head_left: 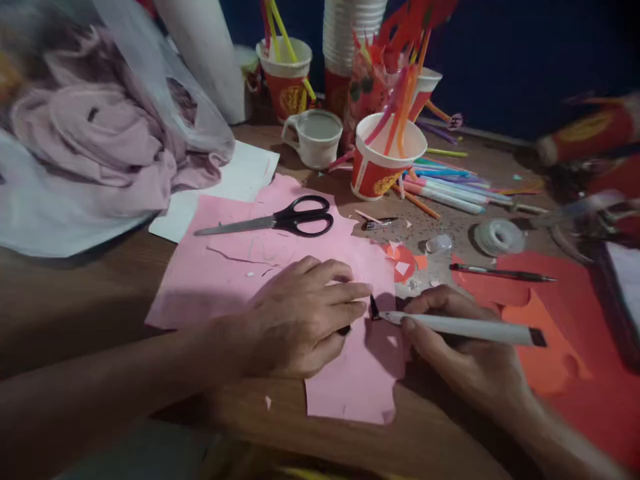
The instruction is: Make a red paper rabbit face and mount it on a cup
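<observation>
My right hand [465, 347] holds a white marker [465, 327] with a dark end, its tip pointing left at a small black shape [375, 309] on pink paper [345, 393]. My left hand [310, 320] lies palm down on the same paper, its fingers stretched toward the black shape. A dark bit of something shows beneath those fingers, too covered to make out. Scissors [265, 223] with black handles rest on the pink paper above my left hand, blades pointing left.
Paper cups [367, 175], a white mug [319, 140] and several markers [450, 187] stand or lie at the back. Clear tape [499, 237], a pen [503, 272] and red paper [600, 400] are at the right. Pinkish cloth [95, 140] and plastic bags occupy the left.
</observation>
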The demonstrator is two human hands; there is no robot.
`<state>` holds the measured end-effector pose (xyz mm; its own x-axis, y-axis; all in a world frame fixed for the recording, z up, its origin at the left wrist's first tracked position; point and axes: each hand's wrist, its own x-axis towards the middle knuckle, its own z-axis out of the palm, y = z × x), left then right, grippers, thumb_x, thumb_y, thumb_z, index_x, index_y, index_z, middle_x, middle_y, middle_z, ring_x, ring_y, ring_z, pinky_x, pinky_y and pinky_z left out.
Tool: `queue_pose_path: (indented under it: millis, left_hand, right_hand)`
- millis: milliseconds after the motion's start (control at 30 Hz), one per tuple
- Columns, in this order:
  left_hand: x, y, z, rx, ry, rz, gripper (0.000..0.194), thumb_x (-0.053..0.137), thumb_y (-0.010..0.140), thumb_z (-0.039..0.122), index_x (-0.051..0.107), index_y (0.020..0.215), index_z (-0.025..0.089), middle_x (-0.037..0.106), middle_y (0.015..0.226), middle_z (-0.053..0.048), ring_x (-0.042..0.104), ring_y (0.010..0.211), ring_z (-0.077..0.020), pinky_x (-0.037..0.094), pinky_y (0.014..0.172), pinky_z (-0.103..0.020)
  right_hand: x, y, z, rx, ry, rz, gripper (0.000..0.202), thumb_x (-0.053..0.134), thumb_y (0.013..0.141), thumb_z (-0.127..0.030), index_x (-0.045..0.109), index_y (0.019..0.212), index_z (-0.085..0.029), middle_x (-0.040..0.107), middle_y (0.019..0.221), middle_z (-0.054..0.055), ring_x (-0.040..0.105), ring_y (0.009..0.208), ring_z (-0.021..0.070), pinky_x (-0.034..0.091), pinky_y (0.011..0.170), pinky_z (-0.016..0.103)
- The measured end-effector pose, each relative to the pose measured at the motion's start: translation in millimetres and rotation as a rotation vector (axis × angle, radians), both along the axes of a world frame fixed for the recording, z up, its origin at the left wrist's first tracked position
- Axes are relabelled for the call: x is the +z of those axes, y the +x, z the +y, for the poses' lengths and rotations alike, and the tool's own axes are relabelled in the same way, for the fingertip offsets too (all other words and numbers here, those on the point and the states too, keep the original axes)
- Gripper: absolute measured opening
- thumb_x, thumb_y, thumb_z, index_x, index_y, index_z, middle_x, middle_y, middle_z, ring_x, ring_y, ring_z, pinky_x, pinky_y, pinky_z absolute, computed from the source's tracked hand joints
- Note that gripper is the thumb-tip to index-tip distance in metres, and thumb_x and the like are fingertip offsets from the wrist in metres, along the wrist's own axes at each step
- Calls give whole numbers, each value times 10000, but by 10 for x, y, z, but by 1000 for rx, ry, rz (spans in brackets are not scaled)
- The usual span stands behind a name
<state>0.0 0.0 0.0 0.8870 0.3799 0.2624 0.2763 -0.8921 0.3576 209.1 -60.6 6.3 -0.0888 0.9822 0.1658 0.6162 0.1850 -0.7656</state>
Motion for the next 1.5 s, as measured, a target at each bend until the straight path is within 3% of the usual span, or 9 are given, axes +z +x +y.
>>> queue_pose_path:
  millis: [467,700,867,1500]
  left_hand:
    - [21,-14,6,2,-13,22,229,515,804,144,602,1016,142,613,1185,-37,473,1066,-238,385,864,-381]
    - [21,-13,8,5,-1,24,224,519,802,146,602,1009,153,611,1185,-44,476,1069,-235,387,855,-374]
    - [17,-13,3,13,-1,14,226,515,802,141,602,1011,151,611,1187,-36,476,1066,-234,385,848,-373]
    - [24,-14,2,5,-13,27,222,511,799,134,617,992,158,613,1186,-58,479,1065,-240,392,855,-382]
  right_hand:
    - [25,30,-18,27,-45,8,118,606,760,-168,582,681,-252,617,558,-23,561,463,128,443,432,257]
    - [-34,41,-45,-43,-78,113,96,591,794,-191,576,718,-249,617,553,-22,560,438,126,428,397,245]
    - [-32,44,-30,-12,-16,29,103,608,774,-188,577,693,-243,616,567,-11,585,489,142,427,423,256]
    - [36,14,-22,-40,-89,4,140,580,762,-208,556,625,-221,601,529,-22,572,476,133,431,440,254]
